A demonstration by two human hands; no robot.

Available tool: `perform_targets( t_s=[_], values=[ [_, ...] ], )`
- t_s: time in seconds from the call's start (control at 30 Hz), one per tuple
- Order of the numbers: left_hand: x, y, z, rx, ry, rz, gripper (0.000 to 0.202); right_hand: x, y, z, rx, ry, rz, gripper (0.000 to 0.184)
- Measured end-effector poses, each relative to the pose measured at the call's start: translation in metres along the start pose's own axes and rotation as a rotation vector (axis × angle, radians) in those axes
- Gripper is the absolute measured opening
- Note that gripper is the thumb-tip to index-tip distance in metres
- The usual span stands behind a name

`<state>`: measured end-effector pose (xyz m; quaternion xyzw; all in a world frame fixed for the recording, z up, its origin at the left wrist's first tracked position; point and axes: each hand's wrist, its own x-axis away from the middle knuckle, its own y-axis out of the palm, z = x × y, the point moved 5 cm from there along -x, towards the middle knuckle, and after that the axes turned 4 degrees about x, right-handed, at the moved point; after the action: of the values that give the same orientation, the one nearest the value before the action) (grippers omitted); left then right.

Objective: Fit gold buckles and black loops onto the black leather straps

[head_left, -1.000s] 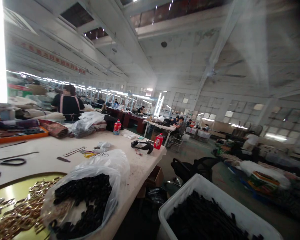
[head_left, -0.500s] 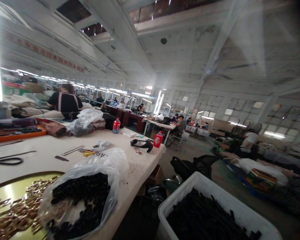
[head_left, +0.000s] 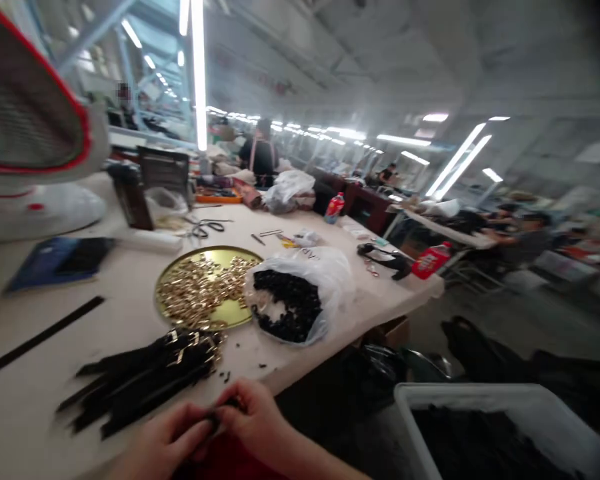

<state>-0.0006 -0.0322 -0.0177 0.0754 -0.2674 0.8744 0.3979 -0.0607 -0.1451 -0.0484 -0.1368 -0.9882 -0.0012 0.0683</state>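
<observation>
At the table's near edge, my left hand (head_left: 173,437) and my right hand (head_left: 254,417) meet with closed fingers. Both pinch a small black piece (head_left: 213,419), mostly covered by the fingers and blurred. Just beyond them lies a bundle of black straps (head_left: 145,377) with gold buckles at its far right end. A round gold tray (head_left: 233,312) behind the bundle holds many loose gold buckles (head_left: 193,283). To its right, a clear plastic bag (head_left: 333,273) stands open, with small black pieces (head_left: 300,313) inside.
A white bin (head_left: 405,400) of black strips stands at the lower right. Scissors (head_left: 207,229), a red bottle (head_left: 431,260) and a single black strip (head_left: 45,337) lie on the table. A fan-like appliance (head_left: 35,207) stands at left. A co-worker (head_left: 260,157) is beyond the table.
The view has swung left and down. Both my hands, the strap bundle and the appliance at left have come into view; the tray and bag now appear farther right and whole.
</observation>
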Motion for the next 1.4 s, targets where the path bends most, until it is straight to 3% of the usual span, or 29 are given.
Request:
perform_targets(
  t_s=[0.17, 0.27, 0.37, 0.6, 0.73, 0.87, 0.97, 1.13, 1.27, 1.4],
  values=[
    [0.009, 0.006, -0.015, 0.093, -0.018, -0.048, 0.020, 0.004, 0.006, -0.001, -0.047, 0.073, -0.158, 0.013],
    [0.012, 0.010, -0.016, 0.114, -0.026, -0.102, 0.024, 0.003, 0.009, 0.001, -0.085, 0.087, -0.138, 0.019],
    [0.014, 0.006, -0.016, 0.043, -0.028, -0.063, 0.024, -0.002, 0.012, 0.004, -0.001, 0.036, -0.110, 0.015],
    [0.015, -0.026, -0.011, -0.186, -0.004, 0.083, 0.020, -0.022, 0.015, -0.002, 0.023, -0.015, -0.164, 0.019],
    [0.014, -0.042, -0.005, -0.235, 0.054, 0.154, 0.019, -0.040, 0.029, 0.000, -0.022, -0.034, -0.238, 0.019],
    [0.007, -0.061, -0.005, -0.198, 0.126, 0.158, 0.020, -0.062, 0.043, 0.002, -0.036, -0.045, -0.286, 0.021],
    [-0.004, -0.077, -0.010, -0.243, 0.147, 0.171, 0.019, -0.081, 0.050, -0.008, 0.088, -0.130, -0.252, 0.015],
    [-0.031, -0.117, -0.023, -0.449, 0.122, 0.310, 0.022, -0.106, 0.067, -0.033, 0.545, -0.378, -0.086, 0.011],
    [-0.047, -0.183, -0.038, -0.551, 0.029, 0.503, 0.037, -0.110, 0.081, -0.039, 0.897, -0.488, 0.008, 0.012],
    [-0.055, -0.246, -0.068, -0.612, -0.067, 0.712, 0.030, -0.111, 0.073, -0.044, 0.886, -0.500, 0.019, 0.023]
  ],
)
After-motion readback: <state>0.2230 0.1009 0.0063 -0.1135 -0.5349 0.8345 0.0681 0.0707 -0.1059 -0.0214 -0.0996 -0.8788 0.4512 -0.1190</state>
